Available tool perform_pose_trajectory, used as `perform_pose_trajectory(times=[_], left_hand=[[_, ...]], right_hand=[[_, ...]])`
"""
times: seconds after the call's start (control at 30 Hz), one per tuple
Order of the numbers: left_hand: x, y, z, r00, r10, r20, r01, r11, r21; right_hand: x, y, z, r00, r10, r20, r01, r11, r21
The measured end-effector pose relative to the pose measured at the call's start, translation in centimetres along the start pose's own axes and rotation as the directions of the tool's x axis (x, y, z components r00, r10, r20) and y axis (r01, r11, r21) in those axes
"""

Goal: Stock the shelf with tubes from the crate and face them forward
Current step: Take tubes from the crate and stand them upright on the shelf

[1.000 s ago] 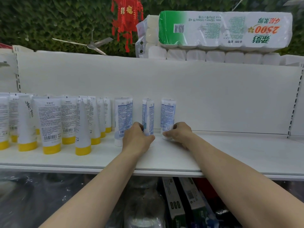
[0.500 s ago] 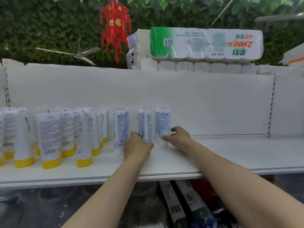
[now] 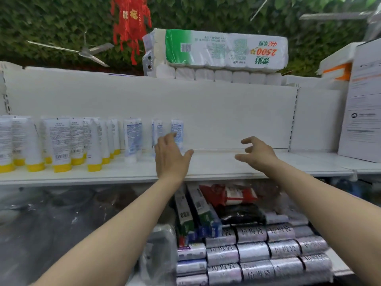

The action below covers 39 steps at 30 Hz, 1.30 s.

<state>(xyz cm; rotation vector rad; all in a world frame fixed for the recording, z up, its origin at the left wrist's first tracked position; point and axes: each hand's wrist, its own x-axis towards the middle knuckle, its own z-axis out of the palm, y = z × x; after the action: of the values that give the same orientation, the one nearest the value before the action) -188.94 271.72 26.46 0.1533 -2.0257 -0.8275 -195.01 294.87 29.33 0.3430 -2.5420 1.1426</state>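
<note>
Three blue tubes (image 3: 129, 141) stand on the shelf (image 3: 226, 164), most of it unfilled, and we hold our left hand (image 3: 171, 157) and right hand (image 3: 257, 155) spread, empty, above it.

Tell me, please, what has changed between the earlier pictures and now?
The right hand let go of the rightmost white plastic tube with blue print and drew away rightward, now open over the white metal shelf. The left hand opened off the middle tube. Both tubes stayed standing.
</note>
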Motion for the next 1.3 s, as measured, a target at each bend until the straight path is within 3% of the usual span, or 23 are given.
perform_pose_trajectory(times=[0.4, 0.47, 0.9, 1.13, 1.3], left_hand=[[-17.9, 18.1, 13.7, 0.931, -0.068, 0.359, 0.126, 0.982, -0.141], [-21.9, 22.1, 17.8, 0.903, -0.053, 0.426, 0.132, 0.978, -0.158], [-33.7, 27.1, 37.5, 0.699, -0.010, 0.715, 0.121, 0.987, -0.104], [-40.0, 24.1, 49.3, 0.492, -0.111, 0.864, 0.197, 0.980, 0.014], [-45.7, 20.1, 54.4, 0.296, -0.230, 0.927, 0.241, 0.957, 0.160]], right_hand=[[-9.8, 16.7, -16.9, 0.996, -0.063, 0.060, 0.081, 0.926, -0.368], [-11.4, 21.8, -20.6, 0.998, -0.010, 0.057, 0.033, 0.903, -0.428], [-13.2, 45.4, -24.9, 0.959, 0.277, 0.060, -0.204, 0.819, -0.536], [-13.4, 57.7, -23.2, 0.864, 0.487, 0.127, -0.309, 0.713, -0.629], [-16.6, 65.8, -19.4, 0.724, 0.658, 0.204, -0.414, 0.653, -0.634]])
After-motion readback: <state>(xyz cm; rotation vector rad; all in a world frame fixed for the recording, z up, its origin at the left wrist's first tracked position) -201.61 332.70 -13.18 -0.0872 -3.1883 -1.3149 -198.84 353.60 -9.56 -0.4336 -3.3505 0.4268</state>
